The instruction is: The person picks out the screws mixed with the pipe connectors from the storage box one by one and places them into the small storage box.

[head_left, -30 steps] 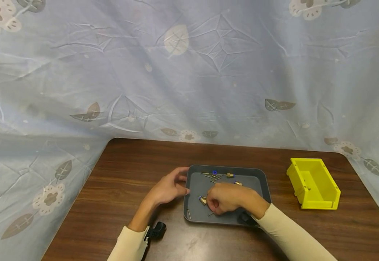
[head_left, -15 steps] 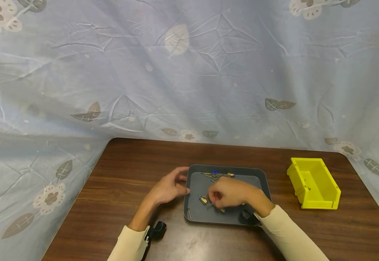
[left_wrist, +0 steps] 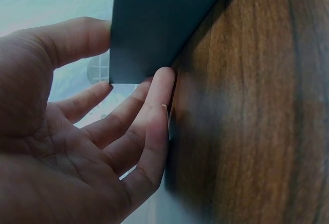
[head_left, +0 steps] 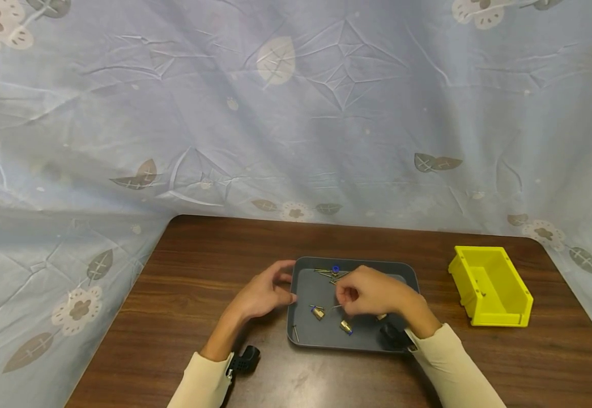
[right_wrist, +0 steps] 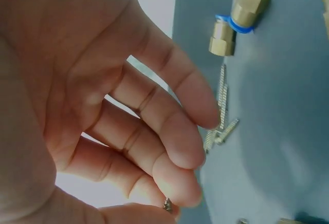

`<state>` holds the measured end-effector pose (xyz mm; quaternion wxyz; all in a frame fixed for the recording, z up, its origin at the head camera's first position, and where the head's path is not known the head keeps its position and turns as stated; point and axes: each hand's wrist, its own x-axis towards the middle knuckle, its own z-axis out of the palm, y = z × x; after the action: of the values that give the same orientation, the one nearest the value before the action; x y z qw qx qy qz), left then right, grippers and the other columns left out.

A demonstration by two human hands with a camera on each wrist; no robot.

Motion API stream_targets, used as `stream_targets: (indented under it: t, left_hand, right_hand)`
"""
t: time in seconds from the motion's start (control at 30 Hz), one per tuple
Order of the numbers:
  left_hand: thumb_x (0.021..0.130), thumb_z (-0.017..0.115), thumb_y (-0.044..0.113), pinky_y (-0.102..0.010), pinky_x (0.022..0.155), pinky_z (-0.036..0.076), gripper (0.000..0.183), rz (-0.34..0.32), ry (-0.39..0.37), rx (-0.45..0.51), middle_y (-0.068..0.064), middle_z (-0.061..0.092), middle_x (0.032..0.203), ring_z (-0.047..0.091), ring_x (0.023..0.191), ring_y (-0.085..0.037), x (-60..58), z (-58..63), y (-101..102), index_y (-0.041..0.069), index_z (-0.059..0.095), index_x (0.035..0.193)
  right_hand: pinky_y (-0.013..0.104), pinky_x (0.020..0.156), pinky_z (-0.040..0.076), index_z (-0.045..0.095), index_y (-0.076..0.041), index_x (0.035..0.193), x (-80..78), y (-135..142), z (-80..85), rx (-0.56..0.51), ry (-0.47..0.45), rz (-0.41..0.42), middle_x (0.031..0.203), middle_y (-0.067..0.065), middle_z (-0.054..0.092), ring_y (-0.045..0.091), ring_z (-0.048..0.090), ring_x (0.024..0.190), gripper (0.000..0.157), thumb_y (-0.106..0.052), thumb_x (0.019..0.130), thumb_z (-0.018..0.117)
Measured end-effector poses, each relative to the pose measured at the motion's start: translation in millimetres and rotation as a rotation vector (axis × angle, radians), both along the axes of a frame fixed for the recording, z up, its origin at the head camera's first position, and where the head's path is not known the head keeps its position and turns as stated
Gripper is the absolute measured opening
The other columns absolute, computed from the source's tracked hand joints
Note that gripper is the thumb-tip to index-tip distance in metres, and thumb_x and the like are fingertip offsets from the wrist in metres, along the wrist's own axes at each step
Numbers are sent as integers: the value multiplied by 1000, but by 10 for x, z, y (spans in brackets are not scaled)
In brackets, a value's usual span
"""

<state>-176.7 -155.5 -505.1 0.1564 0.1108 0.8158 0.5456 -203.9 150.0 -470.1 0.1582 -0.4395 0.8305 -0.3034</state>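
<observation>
My left hand holds the left side of a grey tray; in the left wrist view the thumb touches the tray's edge and the curled fingers lie against its lower side, by the table. Over the tray, my right hand pinches a thin screw between thumb and index finger; only a bit of that screw shows in the right wrist view. Brass fittings with blue collars, such as one fitting below the hand and another fitting to its left, lie in the tray among loose screws.
A yellow bin stands on the wooden table to the right of the tray, with something small inside. One lone screw lies in the tray's near left corner. A patterned cloth hangs behind the table.
My right hand has moved up and slightly right with the screw, uncovering a brass fitting near the tray's front. The left hand stays on the tray's edge.
</observation>
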Motion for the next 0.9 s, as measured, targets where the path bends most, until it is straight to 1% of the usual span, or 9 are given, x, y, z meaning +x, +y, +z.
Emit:
stream_targets:
  t: [0.2, 0.43, 0.67, 0.77, 0.9]
  left_hand:
    - [94, 83, 1, -45, 95, 60, 81, 4, 2, -5, -24, 69, 139, 79, 100, -25, -1, -1, -6, 4, 45, 165]
    - [94, 83, 1, -43, 93, 60, 81, -2, -1, 1, -25, 68, 140, 79, 100, -26, 0, 4, 2, 3, 44, 165]
    - [94, 82, 0, -41, 91, 61, 80, -14, 2, 6, -27, 67, 140, 79, 102, -28, 5, 11, 12, 1, 43, 164]
    - [94, 82, 0, -41, 91, 61, 80, -12, 2, 0, -27, 67, 139, 79, 101, -27, 11, 19, 10, 2, 43, 164]
    - [95, 82, 1, -42, 92, 61, 80, -4, 1, -13, -25, 68, 139, 79, 100, -26, 16, 26, 7, 3, 44, 165]
  right_hand:
    - [25, 62, 43, 66, -22, 82, -19, 130, 13, -44, 13, -62, 72, -16, 54, 3, 50, 65, 24, 1, 88, 71]
    - [27, 63, 45, 66, -22, 83, -28, 273, 9, -54, 23, -121, 74, -15, 55, 6, 53, 68, 23, 0, 87, 73]
    - [28, 64, 48, 67, -20, 88, -9, 422, 36, -79, 7, -167, 76, -12, 57, 8, 55, 69, 20, -1, 89, 73]
    - [29, 66, 49, 68, -19, 88, -5, 485, 63, -89, 17, -188, 78, -12, 58, 9, 56, 71, 19, -1, 90, 74]
    - [29, 68, 51, 70, -13, 89, 3, 570, 100, -96, 31, -216, 80, -11, 59, 9, 57, 73, 12, -2, 90, 74]
